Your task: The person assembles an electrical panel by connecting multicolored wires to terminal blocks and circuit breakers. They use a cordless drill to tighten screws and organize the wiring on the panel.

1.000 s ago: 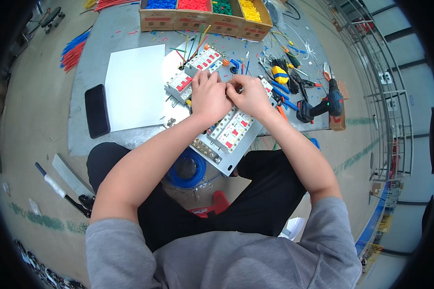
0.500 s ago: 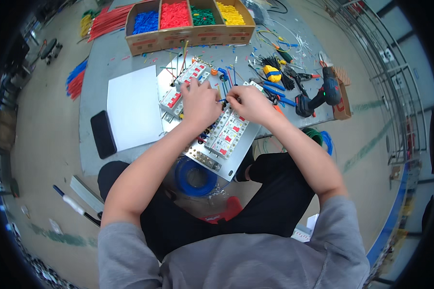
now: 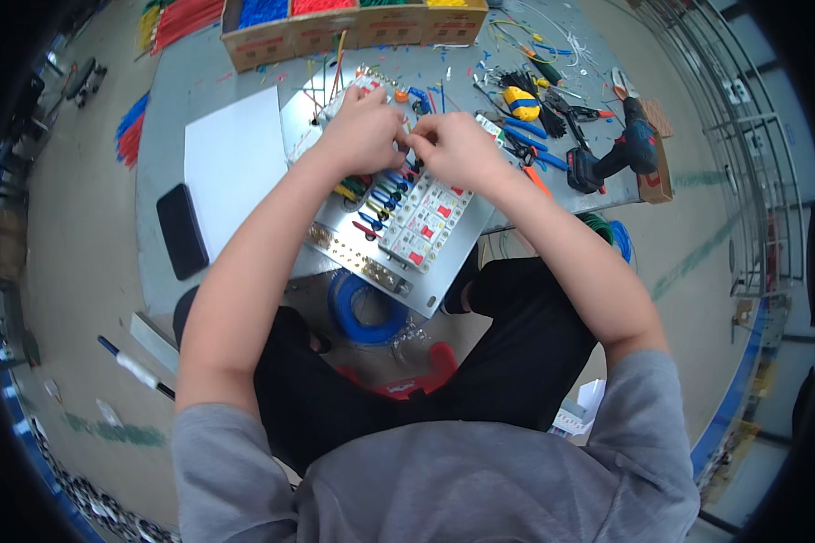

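A metal mounting plate [image 3: 459,264] hangs over the table's near edge, carrying two rows of white circuit breakers with red switches. My left hand [image 3: 364,136] is over the left row and hides much of it. Its fingers are pinched together near my right hand [image 3: 460,152], which is also closed in a pinch above the top of the right breaker row [image 3: 427,223]. The fingertips almost meet; whatever they hold is hidden. Below them, several short wires [image 3: 389,192] with blue, red and yellow sleeves lie beside the right row. A brass terminal bar [image 3: 358,257] sits along the plate's near edge.
A cardboard box [image 3: 358,27] of coloured sleeves stands at the back. White paper [image 3: 235,172] and a black phone [image 3: 182,232] lie left. Rightward are blue-handled pliers [image 3: 527,136], a yellow-blue spool [image 3: 522,103] and a cordless drill [image 3: 611,161]. Blue coiled tubing [image 3: 369,312] is under the plate.
My left hand has turned, and its fingers have come in toward my right fingertips. The coloured wires beside the right row now show more. The whole view has shifted, with the table higher in it.
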Demonstrator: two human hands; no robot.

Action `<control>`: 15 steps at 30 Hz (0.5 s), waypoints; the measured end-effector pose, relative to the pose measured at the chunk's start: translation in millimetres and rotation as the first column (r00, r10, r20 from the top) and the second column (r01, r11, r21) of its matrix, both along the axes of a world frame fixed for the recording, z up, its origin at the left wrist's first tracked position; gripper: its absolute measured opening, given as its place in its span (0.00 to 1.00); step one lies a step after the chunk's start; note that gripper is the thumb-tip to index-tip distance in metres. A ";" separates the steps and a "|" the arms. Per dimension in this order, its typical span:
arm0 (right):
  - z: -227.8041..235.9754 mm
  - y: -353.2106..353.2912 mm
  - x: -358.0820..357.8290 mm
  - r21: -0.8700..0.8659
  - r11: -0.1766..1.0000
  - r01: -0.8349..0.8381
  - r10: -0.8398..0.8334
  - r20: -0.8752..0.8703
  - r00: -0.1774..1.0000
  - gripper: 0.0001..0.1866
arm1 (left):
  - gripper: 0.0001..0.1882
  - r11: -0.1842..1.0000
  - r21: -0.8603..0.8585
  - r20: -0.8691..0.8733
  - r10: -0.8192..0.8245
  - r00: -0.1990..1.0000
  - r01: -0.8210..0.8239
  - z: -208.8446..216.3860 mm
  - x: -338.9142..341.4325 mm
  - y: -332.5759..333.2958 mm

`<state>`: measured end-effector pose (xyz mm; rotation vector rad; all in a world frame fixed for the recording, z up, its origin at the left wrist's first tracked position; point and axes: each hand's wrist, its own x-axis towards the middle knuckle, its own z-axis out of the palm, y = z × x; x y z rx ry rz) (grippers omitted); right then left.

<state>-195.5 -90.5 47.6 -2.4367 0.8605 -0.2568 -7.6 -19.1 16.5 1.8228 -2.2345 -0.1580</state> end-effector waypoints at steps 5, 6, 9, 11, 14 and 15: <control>4.4 -7.4 -9.0 0.093 0.996 0.012 -0.004 -0.094 0.996 0.11 | 0.10 0.999 -0.013 -0.005 -0.041 0.999 0.041 -3.6 -1.1 1.1; 8.4 -9.2 -8.1 0.092 0.996 -0.001 0.013 -0.134 0.991 0.11 | 0.10 0.999 -0.032 -0.001 -0.044 0.999 0.044 -3.4 0.3 1.1; 10.8 -10.6 -4.4 0.095 0.995 -0.013 0.028 -0.154 0.988 0.10 | 0.09 0.998 -0.038 0.002 -0.047 0.999 0.047 -3.0 -0.1 1.2; 10.0 -11.2 -1.1 0.087 0.996 -0.012 0.024 -0.141 0.990 0.10 | 0.09 0.998 -0.040 0.021 -0.043 0.999 0.044 -1.3 1.5 1.4; 3.3 -12.1 3.0 0.077 0.997 -0.021 0.029 -0.110 0.993 0.13 | 0.09 0.998 -0.029 0.035 -0.057 0.998 0.058 0.6 0.2 0.2; 1.7 -10.3 6.9 0.090 0.996 -0.020 0.030 -0.109 0.994 0.14 | 0.09 0.997 -0.026 0.033 -0.071 0.997 0.072 -1.0 1.4 0.7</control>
